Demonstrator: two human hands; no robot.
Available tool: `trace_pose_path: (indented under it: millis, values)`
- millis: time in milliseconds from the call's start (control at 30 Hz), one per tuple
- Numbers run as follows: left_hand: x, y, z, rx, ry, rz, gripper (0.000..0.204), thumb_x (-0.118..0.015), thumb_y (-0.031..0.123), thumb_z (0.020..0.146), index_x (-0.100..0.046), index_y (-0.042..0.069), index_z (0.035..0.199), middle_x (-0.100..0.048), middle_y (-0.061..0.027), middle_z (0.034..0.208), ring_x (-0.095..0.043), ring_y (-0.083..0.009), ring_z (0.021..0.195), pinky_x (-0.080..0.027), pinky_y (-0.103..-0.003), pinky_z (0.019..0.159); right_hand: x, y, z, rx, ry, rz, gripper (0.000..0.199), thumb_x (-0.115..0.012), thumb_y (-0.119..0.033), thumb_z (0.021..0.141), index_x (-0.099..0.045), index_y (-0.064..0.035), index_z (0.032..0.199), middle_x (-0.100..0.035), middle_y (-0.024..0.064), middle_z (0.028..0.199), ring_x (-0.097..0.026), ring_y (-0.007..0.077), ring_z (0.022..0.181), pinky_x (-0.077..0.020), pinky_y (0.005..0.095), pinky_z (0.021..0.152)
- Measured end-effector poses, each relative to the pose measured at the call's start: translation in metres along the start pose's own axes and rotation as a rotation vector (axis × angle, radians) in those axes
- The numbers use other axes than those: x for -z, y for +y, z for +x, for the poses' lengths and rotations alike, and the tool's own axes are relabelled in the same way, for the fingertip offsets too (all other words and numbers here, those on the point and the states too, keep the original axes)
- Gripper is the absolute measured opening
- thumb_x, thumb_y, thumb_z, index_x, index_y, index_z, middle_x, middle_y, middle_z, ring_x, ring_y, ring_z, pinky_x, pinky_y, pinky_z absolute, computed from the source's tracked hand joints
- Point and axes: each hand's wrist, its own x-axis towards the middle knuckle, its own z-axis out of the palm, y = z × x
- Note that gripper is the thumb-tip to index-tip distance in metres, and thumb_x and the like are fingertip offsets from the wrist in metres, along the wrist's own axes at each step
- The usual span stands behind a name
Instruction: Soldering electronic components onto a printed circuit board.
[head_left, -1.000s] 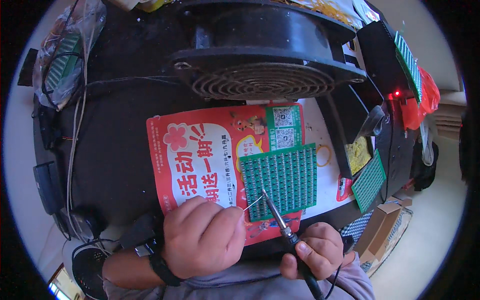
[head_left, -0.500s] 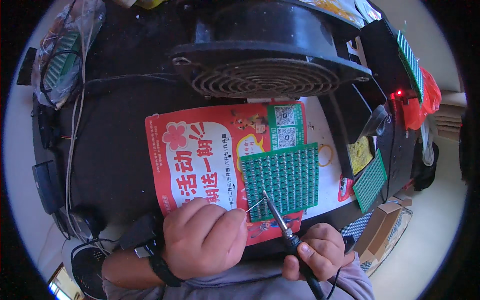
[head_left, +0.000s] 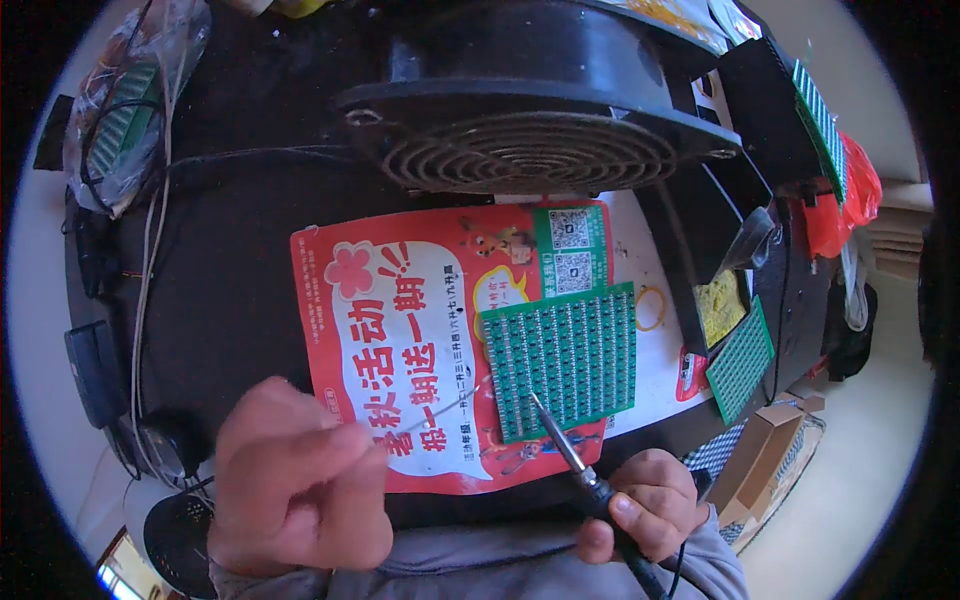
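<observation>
Head view: right hand (head_left: 645, 505) grips soldering iron (head_left: 565, 445) over green circuit board (head_left: 560, 360)

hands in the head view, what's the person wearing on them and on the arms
Both hands are bare, no gloves. The left hand shows no watch or strap in this picture. The right hand comes out of a grey sleeve reaching the wrist; more grey fabric lies between the forearms.

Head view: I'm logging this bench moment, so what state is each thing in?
Green circuit board: flat on the red leaflet.
Soldering iron: gripped in right hand, tip on the board's lower edge.
Left hand: closed, pinching thin solder wire.
Black fan: spinning or not, cannot tell.
</observation>
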Motion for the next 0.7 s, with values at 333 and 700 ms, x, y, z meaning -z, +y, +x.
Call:
trace_pose_path:
  millis: [333, 700]
  values:
    - [-0.029, 0.012, 0.007, 0.16, -0.229, 0.156, 0.014, -0.069, -0.005, 0.067, -0.063, 0.006, 0.073, -0.053, -0.0047, 0.057, -0.049, -0.0169, 0.047, -0.037, -0.026, 0.045, 0.016, -0.007, -0.002, -0.161, -0.133, 0.046, 0.034, -0.076, -0.012, 0.07, -0.057, 0.0025, 0.094, -0.056, 0.0066, 0.07, -0.051, 0.0173, 0.053, -0.0436, 0.0278, 0.043]
    - [-0.032, 0.004, -0.003, -0.043, -0.185, 0.171, 0.02, -0.07, -0.004, 0.058, -0.063, 0.004, 0.074, -0.055, -0.0063, 0.061, -0.052, -0.0208, 0.048, -0.042, -0.031, 0.048, 0.005, -0.002, -0.003, -0.059, -0.061, -0.038, 0.027, -0.075, -0.01, 0.067, -0.059, 0.0023, 0.084, -0.054, 0.005, 0.062, -0.05, 0.0152, 0.048, -0.0417, 0.025, 0.038]
